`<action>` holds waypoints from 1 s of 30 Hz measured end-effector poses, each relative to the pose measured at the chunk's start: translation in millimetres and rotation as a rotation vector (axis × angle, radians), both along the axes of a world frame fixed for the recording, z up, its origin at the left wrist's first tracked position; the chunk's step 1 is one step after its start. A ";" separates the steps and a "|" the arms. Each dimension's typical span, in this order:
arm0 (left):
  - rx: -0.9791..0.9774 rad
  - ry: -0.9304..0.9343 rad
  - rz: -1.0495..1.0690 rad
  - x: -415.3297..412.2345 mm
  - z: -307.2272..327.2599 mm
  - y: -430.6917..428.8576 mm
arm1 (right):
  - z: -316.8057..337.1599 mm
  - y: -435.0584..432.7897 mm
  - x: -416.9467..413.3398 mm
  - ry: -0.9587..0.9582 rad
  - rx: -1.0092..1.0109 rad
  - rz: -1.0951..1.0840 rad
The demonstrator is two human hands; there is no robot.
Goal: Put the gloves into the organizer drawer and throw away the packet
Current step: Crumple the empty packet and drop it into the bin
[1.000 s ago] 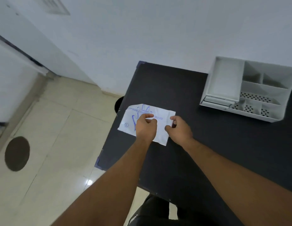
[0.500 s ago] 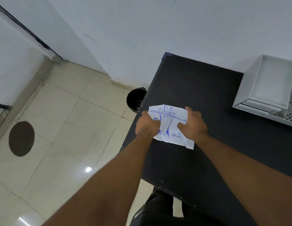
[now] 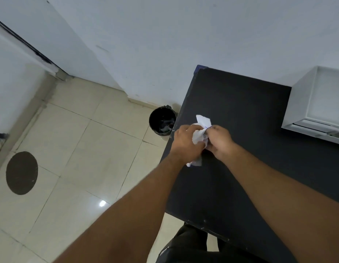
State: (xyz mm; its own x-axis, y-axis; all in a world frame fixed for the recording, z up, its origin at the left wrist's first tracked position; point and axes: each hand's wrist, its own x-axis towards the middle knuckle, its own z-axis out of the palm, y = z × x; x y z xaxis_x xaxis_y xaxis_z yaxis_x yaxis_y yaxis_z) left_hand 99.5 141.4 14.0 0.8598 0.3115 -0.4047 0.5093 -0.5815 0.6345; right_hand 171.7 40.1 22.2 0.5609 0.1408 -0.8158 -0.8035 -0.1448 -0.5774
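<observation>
Head view, left to right: round dark floor patch [image 3: 22, 173] on glossy cream tiles, black lined bin [image 3: 162, 121] beside our matte black table [image 3: 259, 168]. Our left hand [image 3: 185, 144] and right hand [image 3: 220, 142] both clench the crumpled white packet [image 3: 200, 132] over the table's left edge; white plastic organizer [image 3: 314, 103] at far right

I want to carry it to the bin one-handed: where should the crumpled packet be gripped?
Close the left hand around the bunched middle of the packet from its left side, the side towards the bin. The loose corners sticking out above and below would probably slip or tear.
</observation>
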 end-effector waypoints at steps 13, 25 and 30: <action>-0.279 -0.119 0.122 30.7 70.5 12.7 | 61.3 -13.0 14.4 -0.182 0.019 0.051; -0.968 -0.096 0.580 8.6 122.8 -16.2 | 95.1 -45.4 -36.0 -0.850 -0.154 0.345; -0.880 -0.172 0.735 -7.9 136.2 -16.0 | 102.4 -37.1 -55.5 -0.879 -0.036 0.551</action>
State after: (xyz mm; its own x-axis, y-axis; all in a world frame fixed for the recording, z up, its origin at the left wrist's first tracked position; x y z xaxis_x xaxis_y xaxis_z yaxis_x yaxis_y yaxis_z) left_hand 91.5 125.4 150.3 0.6532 0.4277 -0.6248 0.4090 0.4952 0.7665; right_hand 116.2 3.1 124.6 0.8255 0.5416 -0.1589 0.0816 -0.3932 -0.9158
